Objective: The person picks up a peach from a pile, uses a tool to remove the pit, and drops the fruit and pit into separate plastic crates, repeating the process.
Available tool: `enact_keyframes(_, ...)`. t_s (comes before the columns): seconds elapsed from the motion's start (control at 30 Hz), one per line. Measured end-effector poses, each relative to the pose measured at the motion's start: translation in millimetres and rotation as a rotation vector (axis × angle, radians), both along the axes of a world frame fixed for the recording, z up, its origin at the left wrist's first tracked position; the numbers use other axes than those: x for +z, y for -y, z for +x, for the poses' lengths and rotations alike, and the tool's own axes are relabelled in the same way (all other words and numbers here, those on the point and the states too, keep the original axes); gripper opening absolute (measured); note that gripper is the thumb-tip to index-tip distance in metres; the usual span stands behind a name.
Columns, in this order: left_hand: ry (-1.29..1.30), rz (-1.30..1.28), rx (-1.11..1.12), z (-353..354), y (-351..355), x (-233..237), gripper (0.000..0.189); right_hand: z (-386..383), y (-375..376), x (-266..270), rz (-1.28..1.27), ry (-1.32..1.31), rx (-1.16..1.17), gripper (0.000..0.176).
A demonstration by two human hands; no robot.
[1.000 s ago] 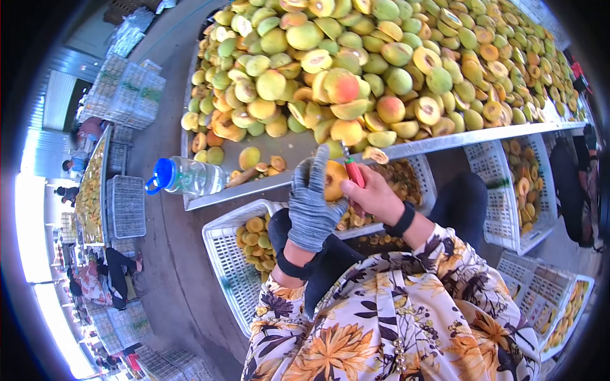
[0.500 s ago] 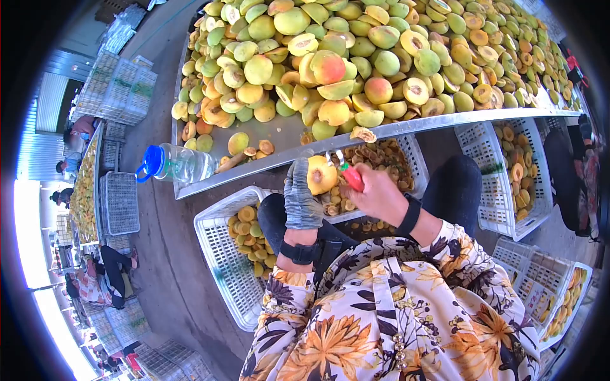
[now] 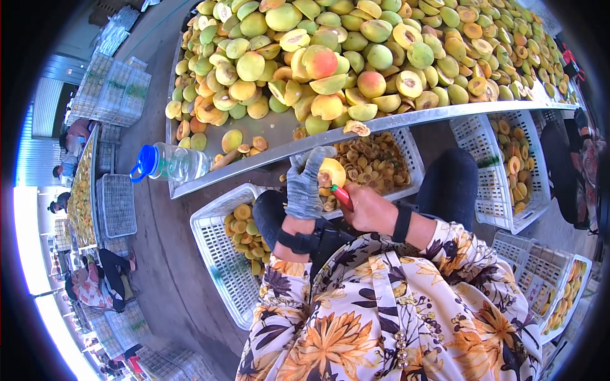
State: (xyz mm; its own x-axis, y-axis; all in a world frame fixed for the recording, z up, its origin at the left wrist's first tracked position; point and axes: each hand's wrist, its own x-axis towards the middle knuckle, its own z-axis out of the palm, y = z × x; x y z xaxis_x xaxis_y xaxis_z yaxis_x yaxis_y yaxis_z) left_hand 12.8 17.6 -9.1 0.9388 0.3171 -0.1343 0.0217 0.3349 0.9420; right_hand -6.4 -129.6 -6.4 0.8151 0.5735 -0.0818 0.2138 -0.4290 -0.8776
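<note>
My left hand (image 3: 304, 187) wears a grey knit glove and grips a yellow-orange peach half (image 3: 332, 171) just below the metal table edge. My bare right hand (image 3: 368, 209) holds a small red-handled pitting tool (image 3: 341, 197) whose tip touches the peach's lower side. Both hands are over a white crate of pits and scraps (image 3: 375, 162) that sits at my knees. A large heap of green, yellow and red peaches (image 3: 356, 57), some cut in halves, covers the metal table (image 3: 279, 136) in front of me.
A clear water bottle with a blue cap (image 3: 168, 164) lies on the table's left end. White crates of peach halves stand to my left (image 3: 235, 244) and right (image 3: 518, 159). Stacked empty crates (image 3: 114, 89) and seated workers (image 3: 95, 279) are at far left.
Both hands have dropped lower and closer to my body. The peach has turned in the glove, and the red tool has swung from above the fruit to under its lower side.
</note>
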Motion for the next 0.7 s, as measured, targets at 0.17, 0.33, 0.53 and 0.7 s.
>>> enact_keyframes(0.17,-0.076,-0.082,-0.506,8.0,-30.1,-10.8,0.027,14.1,3.9,12.6,-0.05,-0.245,0.201,0.011)
enact_keyframes(0.33,-0.094,-0.369,-0.321,0.3,-14.3,0.2,0.021,15.1,0.1,25.0,0.245,-1.14,0.257,0.012)
enact_keyframes(0.53,-0.128,-0.507,0.051,8.0,-5.8,-37.4,0.024,14.0,7.3,11.8,0.747,-1.478,0.395,0.017)
enact_keyframes(0.7,0.198,1.37,0.052,-60.3,-97.3,-8.8,0.054,29.6,30.1,-17.9,0.55,-1.348,0.308,0.015)
